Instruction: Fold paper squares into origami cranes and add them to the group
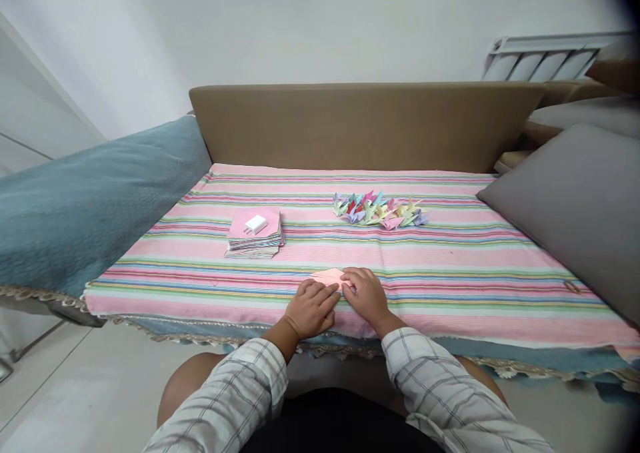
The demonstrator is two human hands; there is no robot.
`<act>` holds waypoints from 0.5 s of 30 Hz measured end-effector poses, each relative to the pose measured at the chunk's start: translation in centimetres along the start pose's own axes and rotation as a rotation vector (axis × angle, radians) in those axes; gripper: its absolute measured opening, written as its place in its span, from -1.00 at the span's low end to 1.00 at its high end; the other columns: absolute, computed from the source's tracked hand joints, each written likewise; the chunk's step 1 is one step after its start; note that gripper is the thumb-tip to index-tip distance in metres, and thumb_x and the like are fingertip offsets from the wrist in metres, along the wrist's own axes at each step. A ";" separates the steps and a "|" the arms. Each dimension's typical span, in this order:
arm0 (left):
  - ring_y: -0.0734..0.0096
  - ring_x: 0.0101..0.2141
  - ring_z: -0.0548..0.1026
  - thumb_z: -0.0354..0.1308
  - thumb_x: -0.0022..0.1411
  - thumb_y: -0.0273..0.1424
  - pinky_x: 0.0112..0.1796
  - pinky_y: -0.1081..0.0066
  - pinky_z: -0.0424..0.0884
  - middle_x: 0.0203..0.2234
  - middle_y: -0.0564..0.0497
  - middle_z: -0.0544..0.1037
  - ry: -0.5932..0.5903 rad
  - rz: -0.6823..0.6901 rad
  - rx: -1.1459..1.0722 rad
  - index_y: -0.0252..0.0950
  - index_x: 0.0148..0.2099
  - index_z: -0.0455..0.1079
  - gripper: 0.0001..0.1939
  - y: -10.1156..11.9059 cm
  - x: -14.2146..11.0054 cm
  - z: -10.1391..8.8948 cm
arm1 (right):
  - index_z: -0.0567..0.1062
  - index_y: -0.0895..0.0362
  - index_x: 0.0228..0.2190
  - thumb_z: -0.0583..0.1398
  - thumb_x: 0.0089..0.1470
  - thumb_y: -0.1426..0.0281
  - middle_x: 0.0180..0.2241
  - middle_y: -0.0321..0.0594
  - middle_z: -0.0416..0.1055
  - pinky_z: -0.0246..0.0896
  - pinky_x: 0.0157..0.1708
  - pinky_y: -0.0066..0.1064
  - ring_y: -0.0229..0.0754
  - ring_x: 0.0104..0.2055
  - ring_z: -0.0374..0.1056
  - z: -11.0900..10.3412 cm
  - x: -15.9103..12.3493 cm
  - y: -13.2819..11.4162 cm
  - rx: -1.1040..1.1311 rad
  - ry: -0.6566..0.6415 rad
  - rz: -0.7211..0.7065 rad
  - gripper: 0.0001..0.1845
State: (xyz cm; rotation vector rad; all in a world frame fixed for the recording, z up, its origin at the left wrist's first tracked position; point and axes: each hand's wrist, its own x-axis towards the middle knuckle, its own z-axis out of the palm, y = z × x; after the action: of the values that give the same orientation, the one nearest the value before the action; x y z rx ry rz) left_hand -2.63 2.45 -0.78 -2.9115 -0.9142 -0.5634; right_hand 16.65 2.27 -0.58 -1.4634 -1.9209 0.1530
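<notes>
A small folded piece of pink paper (327,276) lies on the striped cloth near the front edge. My left hand (311,308) rests on its near left side, fingers curled and pressing down on it. My right hand (366,293) presses on its right edge with fingers bent together. Both sleeves are plaid.
A stack of coloured paper squares (254,241) with a white charger (256,224) on top sits to the left. A pile of folded paper cranes (379,210) lies further back. The striped cloth (450,266) covers a sofa seat; a grey cushion (575,200) stands right, a teal cover (90,200) left.
</notes>
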 end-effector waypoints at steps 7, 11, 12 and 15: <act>0.12 0.03 0.32 0.01 0.17 -0.26 0.13 0.00 -0.08 0.07 -0.07 0.39 0.068 -0.040 0.053 -0.17 0.18 0.20 -0.48 -0.1 0.2 0.4 | 0.48 0.08 -0.33 0.07 0.11 0.38 -0.25 -0.22 0.46 0.12 -0.14 -0.28 -0.13 -0.19 0.28 -0.4 -0.3 -0.1 0.045 0.028 -0.033 -0.82; 0.10 0.06 0.29 0.01 0.17 -0.21 0.16 -0.05 -0.19 0.07 -0.09 0.39 0.085 -0.066 0.091 -0.19 0.17 0.23 -0.48 -0.2 0.3 0.5 | 0.48 0.08 -0.30 0.02 0.17 0.34 -0.29 -0.21 0.47 0.12 -0.17 -0.29 -0.13 -0.21 0.29 -0.4 -0.5 0.1 0.065 0.031 -0.035 -0.76; 0.09 0.07 0.29 0.02 0.16 -0.20 0.16 -0.05 -0.20 0.06 -0.09 0.40 0.087 -0.071 0.095 -0.19 0.17 0.23 -0.48 -0.2 0.3 0.5 | 0.48 0.08 -0.28 0.01 0.17 0.34 -0.29 -0.21 0.47 0.12 -0.17 -0.29 -0.13 -0.21 0.29 -0.3 -0.6 0.1 0.064 0.033 -0.029 -0.75; 0.09 0.07 0.29 0.01 0.17 -0.20 0.17 -0.05 -0.22 0.06 -0.10 0.40 0.086 -0.079 0.087 -0.19 0.17 0.24 -0.48 -0.1 0.4 0.5 | 0.48 0.07 -0.24 0.00 0.16 0.38 -0.28 -0.20 0.46 0.11 -0.15 -0.28 -0.12 -0.20 0.28 -0.1 -0.7 0.2 0.037 0.017 -0.022 -0.73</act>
State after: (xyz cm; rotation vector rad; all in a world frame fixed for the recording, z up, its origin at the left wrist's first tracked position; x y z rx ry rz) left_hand -2.23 2.86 -1.06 -2.7619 -1.0194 -0.6313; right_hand 16.94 1.73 -0.89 -1.4151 -1.9102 0.1650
